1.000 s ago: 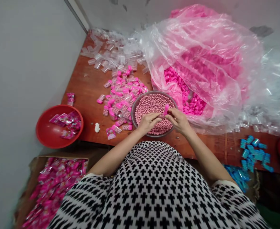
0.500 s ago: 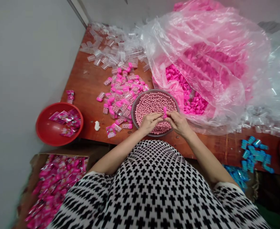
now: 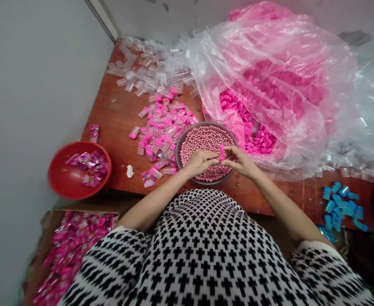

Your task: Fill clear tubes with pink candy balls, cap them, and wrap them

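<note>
Over the grey bowl (image 3: 178,148) of small pink balls (image 3: 202,138), both hands meet at a small pink flip-top cap (image 3: 222,151), its lid standing up. My left hand (image 3: 202,163) is closed, its fingertips pinching the cap from the left. My right hand (image 3: 240,161) curls its thumb and fingers round the cap's other side; a clear piece seems to lie between them, too blurred to be sure. Left of the bowl is a pile of clear containers with pink caps (image 3: 164,125), filled with pink balls.
A large plastic bag (image 3: 279,85) of pink caps stands behind on the right. Clear empty containers (image 3: 145,70) lie at the back left. A red bowl (image 3: 58,170) holds pink packets, above a carton of more packets (image 3: 78,250). Blue pieces (image 3: 343,204) lie at right.
The right hand's thumb and fingers have spread a little wider round the cap. The left hand keeps its pinch. The view has shifted slightly.
</note>
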A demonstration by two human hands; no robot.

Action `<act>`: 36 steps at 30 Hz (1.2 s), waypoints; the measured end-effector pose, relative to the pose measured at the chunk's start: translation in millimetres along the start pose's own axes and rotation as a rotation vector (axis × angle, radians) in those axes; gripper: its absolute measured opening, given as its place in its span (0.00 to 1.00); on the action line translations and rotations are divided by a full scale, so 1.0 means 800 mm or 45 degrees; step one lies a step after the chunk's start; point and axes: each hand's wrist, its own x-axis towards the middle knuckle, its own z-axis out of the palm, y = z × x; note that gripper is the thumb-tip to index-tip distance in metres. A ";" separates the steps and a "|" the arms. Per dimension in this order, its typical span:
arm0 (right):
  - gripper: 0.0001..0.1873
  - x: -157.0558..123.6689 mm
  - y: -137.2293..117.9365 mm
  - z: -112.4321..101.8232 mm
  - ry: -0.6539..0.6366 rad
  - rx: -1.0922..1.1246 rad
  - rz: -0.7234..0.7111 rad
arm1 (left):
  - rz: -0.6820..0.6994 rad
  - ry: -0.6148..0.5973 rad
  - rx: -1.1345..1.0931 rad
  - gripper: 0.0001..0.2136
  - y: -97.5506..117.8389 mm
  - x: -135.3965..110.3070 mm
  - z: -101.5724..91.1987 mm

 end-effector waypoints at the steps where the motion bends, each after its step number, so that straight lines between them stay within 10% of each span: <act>1: 0.33 0.004 -0.007 -0.010 -0.069 -0.079 -0.072 | -0.006 -0.022 -0.027 0.11 0.002 -0.001 0.000; 7: 0.27 0.025 -0.043 -0.044 -0.401 -0.447 -0.480 | -0.077 -0.033 -0.272 0.11 0.006 -0.008 0.001; 17: 0.17 -0.002 -0.015 0.008 0.274 -0.451 -0.257 | -0.429 0.322 -0.913 0.19 0.002 -0.016 0.021; 25: 0.42 -0.013 -0.016 0.039 0.281 -0.697 -0.310 | -0.484 0.539 -0.962 0.16 0.023 -0.009 0.033; 36: 0.30 -0.001 -0.002 0.067 0.485 -0.747 -0.180 | -0.462 0.634 -0.722 0.09 0.028 -0.010 0.048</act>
